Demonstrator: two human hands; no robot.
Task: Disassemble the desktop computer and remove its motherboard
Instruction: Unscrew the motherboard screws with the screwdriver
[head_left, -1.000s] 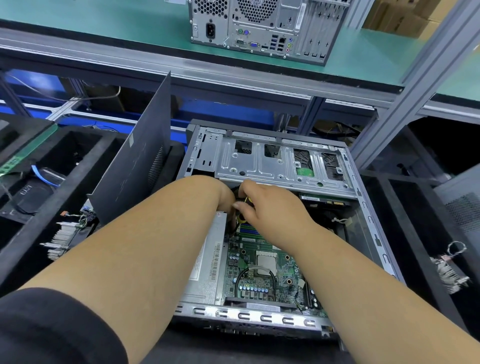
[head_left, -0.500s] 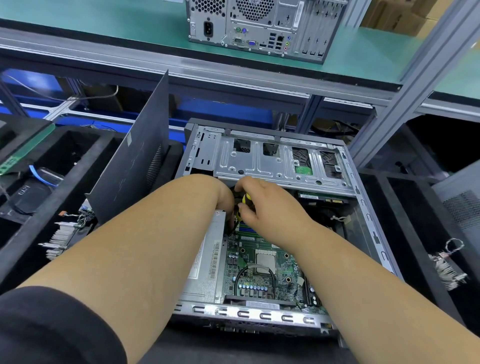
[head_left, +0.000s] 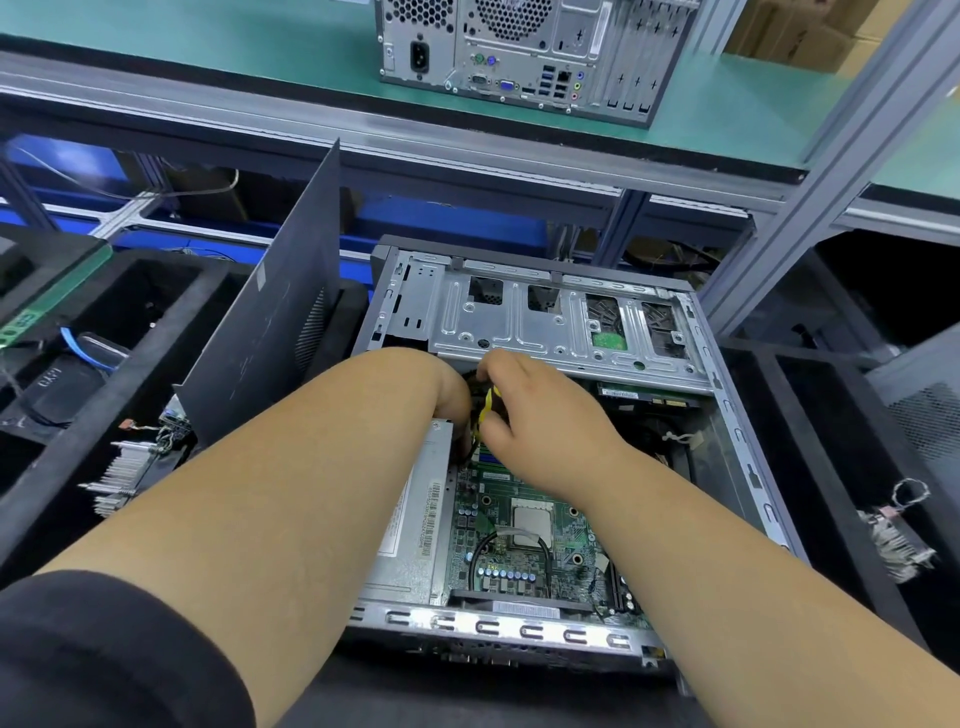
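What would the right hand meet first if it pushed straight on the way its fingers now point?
The right hand points left, fingers curled round yellow and black cables. Straight on, it would most likely meet the left hand, which looks almost touching it at the cables, though depth between them is unclear.

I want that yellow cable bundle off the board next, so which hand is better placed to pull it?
Probably the right hand: its fingers already curl around the yellow cable bundle above the motherboard. The left hand is mostly hidden beside it.
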